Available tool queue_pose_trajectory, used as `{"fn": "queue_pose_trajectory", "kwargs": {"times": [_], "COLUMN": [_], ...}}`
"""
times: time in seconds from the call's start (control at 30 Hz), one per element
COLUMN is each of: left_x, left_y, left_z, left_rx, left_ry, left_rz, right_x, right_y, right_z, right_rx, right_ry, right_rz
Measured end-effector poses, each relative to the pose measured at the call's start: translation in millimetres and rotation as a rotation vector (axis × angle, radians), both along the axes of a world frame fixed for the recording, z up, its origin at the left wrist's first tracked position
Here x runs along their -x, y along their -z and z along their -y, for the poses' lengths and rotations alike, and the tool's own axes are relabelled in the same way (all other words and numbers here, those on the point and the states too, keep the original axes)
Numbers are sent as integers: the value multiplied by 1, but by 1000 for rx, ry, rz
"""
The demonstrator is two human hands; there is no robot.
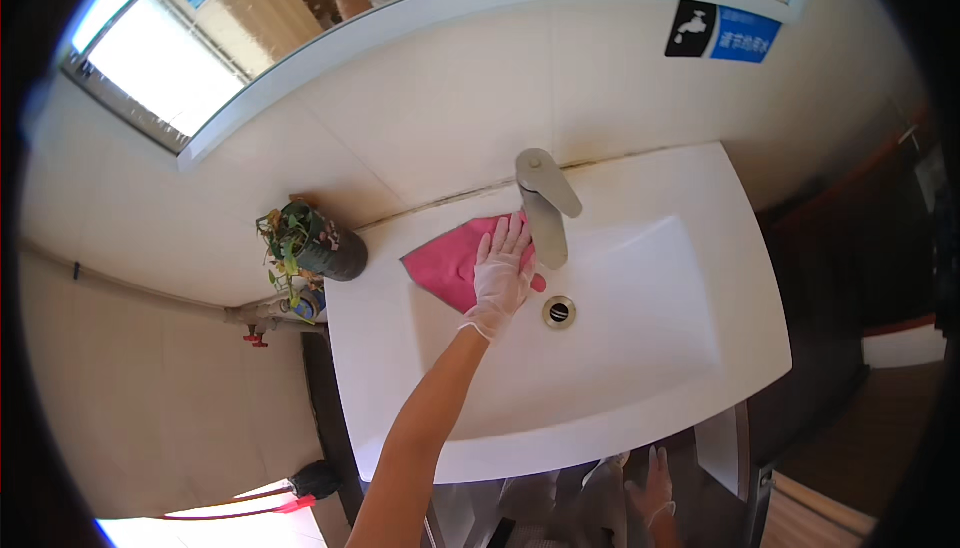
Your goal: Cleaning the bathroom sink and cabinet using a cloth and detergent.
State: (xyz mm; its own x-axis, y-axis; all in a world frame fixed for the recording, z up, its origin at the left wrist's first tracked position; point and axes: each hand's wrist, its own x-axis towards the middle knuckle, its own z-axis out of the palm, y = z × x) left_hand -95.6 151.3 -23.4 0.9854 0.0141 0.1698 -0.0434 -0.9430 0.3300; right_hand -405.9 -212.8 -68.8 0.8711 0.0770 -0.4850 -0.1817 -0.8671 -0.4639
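My left hand (503, 273), in a thin translucent glove, lies flat on a pink cloth (440, 263) with its fingers stretched out. The cloth is spread over the back left part of the white washbasin (590, 388), partly on the rim and partly down the bowl's slope. Just right of my fingertips stands a grey single-lever tap (545, 203). A round metal drain (559, 313) lies in the bowl below it. Beyond the basin's front edge, at the lower right, my gloved right hand (653, 493) hangs with its fingers apart, holding nothing.
A potted plant (335, 250) in a dark container stands on the basin's back left corner. Beside the basin, a wall valve (258, 333) has a red handle. A framed mirror (440, 8) and a blue and black sign (722, 32) are on the tiled wall.
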Motion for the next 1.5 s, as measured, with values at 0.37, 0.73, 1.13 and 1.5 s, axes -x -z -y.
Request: {"fn": "queue_pose_trajectory", "kwargs": {"times": [0.37, 0.73, 1.13, 1.5], "left_x": [75, 179, 125, 58], "left_y": [-94, -48, -34, 9], "left_z": [-49, -63, 89, 223], "left_rx": [1602, -407, 1377, 377], "left_ry": [-523, 295, -192, 857], "left_rz": [285, -593, -1357, -70], "right_x": [6, 27, 56, 66], "right_y": [-3, -1, 4, 0], "right_z": [14, 38, 88, 101], "right_rx": [-77, -117, -139, -180], "right_ry": [213, 255, 419, 483], "right_rz": [72, 36, 28, 14]}}
